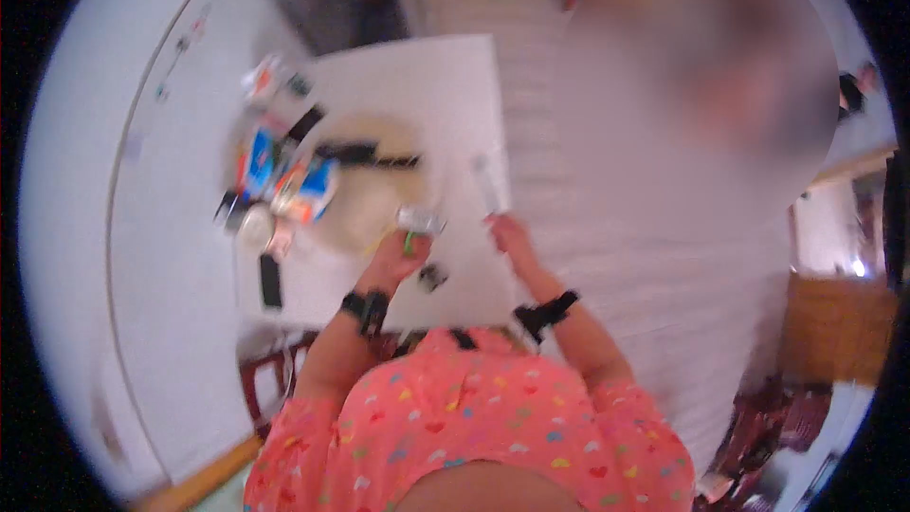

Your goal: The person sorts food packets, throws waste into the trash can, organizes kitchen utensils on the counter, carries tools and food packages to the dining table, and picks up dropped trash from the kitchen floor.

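Observation:
My left hand (402, 254) is closed around a small silvery block-like object (420, 220), which I cannot make out more exactly, above the white table. A bit of bright green shows at its fingers. To the right, near the table's edge, my right hand (513, 237) pinches the near end of a long thin silvery utensil (487, 186). It points away from me, and its far end is too blurred to tell its kind. Just right of my left wrist a small dark object (432, 277) lies on the table.
On the left of the white table (445, 85) are colourful packets (305, 190), a round pale-lidded container (257, 227) and several black objects, one a flat rectangle (271, 281). A long black object (368, 154) lies further back. A reddish chair (270, 384) stands at the near left.

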